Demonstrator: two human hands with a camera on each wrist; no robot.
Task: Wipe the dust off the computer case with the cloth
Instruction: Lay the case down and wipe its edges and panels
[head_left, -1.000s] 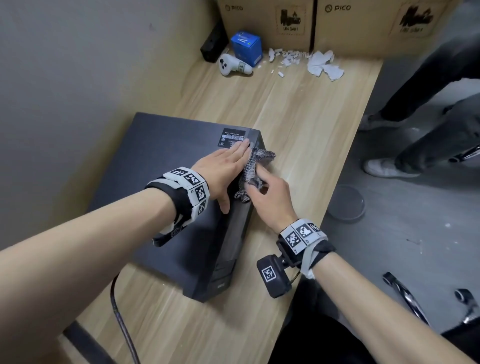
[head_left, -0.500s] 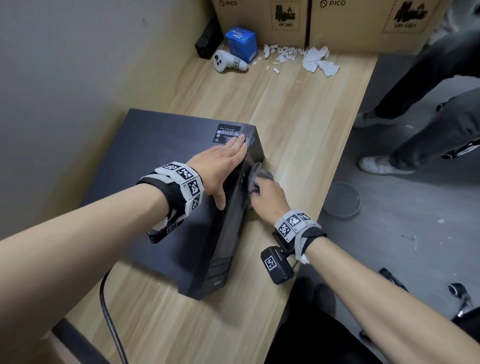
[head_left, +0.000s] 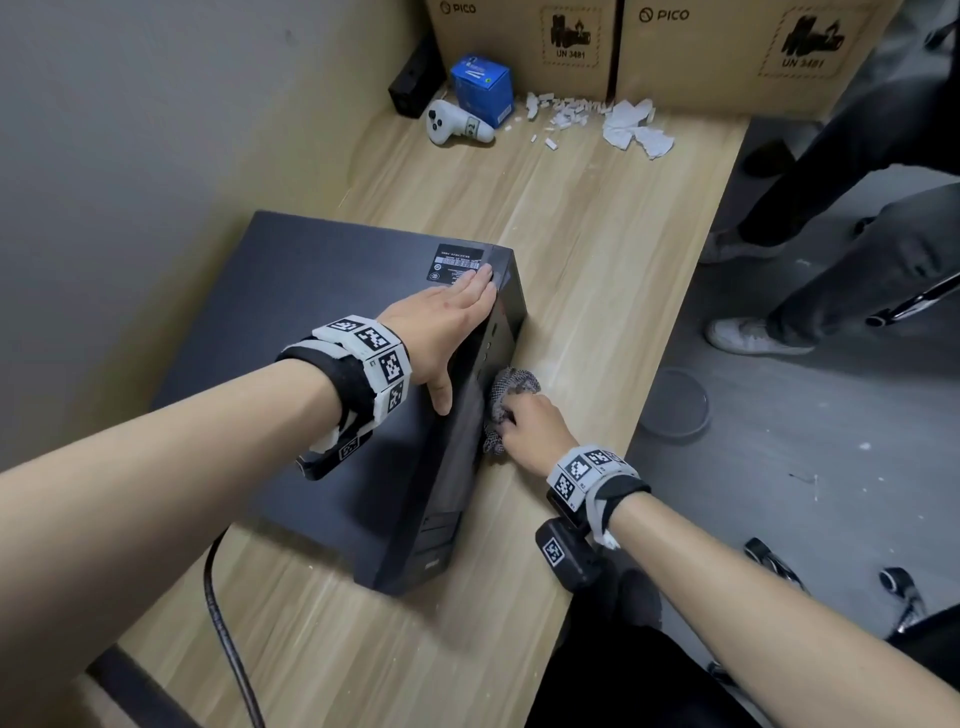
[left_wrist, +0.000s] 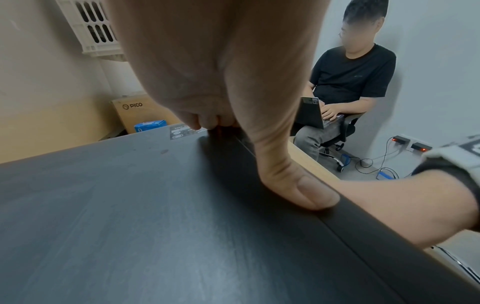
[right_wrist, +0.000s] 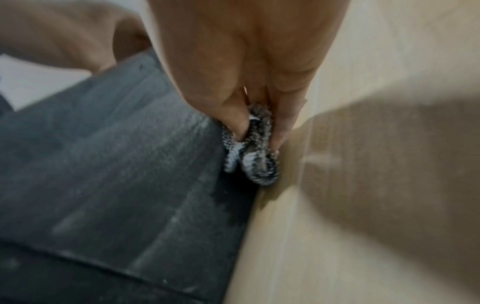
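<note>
A black computer case (head_left: 322, 322) lies on its side on the wooden table (head_left: 597, 249). My left hand (head_left: 441, 322) lies flat on its top face, fingers straight, near the label; the thumb (left_wrist: 303, 189) presses by the edge of the case (left_wrist: 130, 216). My right hand (head_left: 530, 431) grips a bunched grey-and-white cloth (head_left: 511, 389) against the case's front panel, low by the tabletop. In the right wrist view the cloth (right_wrist: 254, 152) is pinched between fingers, touching the dusty panel (right_wrist: 116, 164).
At the table's far end lie a white controller (head_left: 454, 124), a blue box (head_left: 480, 85), paper scraps (head_left: 623, 122) and cardboard boxes (head_left: 519, 41). A black cable (head_left: 228, 634) runs off the near edge. A person's legs (head_left: 841, 270) stand right; another person (left_wrist: 348, 82) sits with a laptop.
My right hand has carried the cloth from the case's top edge down its front panel and toward me. The left hand stays flat on top.
</note>
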